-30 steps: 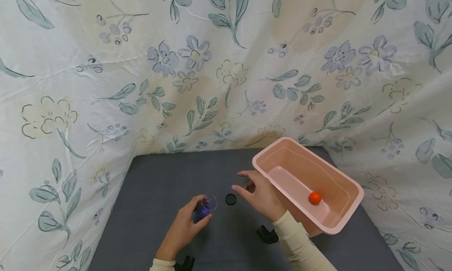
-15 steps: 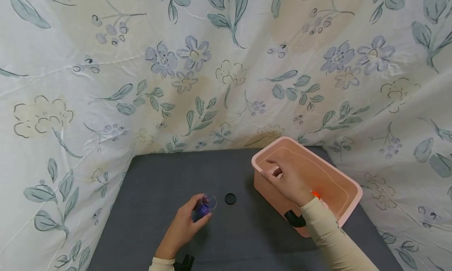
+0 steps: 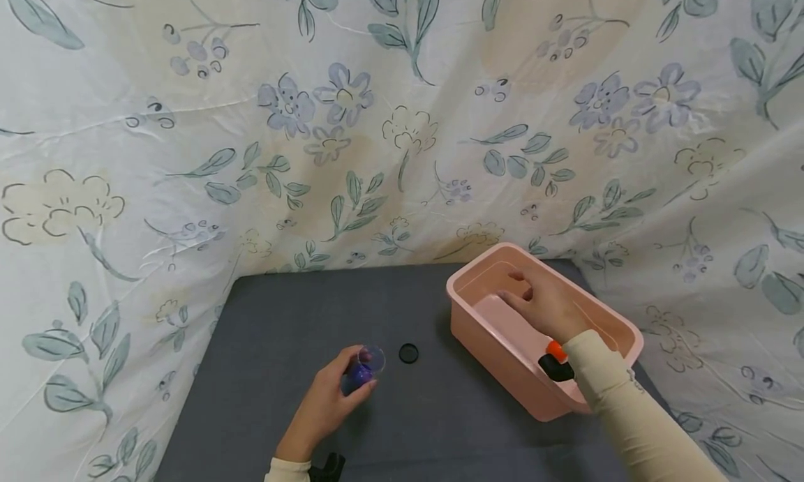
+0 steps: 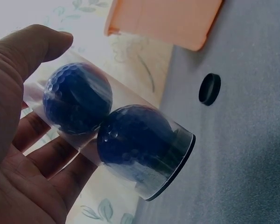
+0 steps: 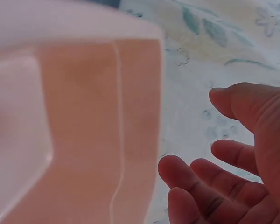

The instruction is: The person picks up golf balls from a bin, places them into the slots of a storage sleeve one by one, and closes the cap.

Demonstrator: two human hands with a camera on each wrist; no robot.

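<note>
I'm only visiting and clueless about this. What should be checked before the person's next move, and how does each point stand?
1. Left grip secure on the tube: ok, thumb and fingers lie on either side of it.
2. Tube's upper end open: ok, the black cap lies on the table.
3. Two blue balls inside the tube: ok, both show through its wall.
4. Right grip free: ok, it holds nothing and its thumb and fingers are apart.
5. Right grip at the orange ball: not ok, its fingers are over the bin, away from the ball.
6. Room in the tube for another ball: cannot tell.
</note>
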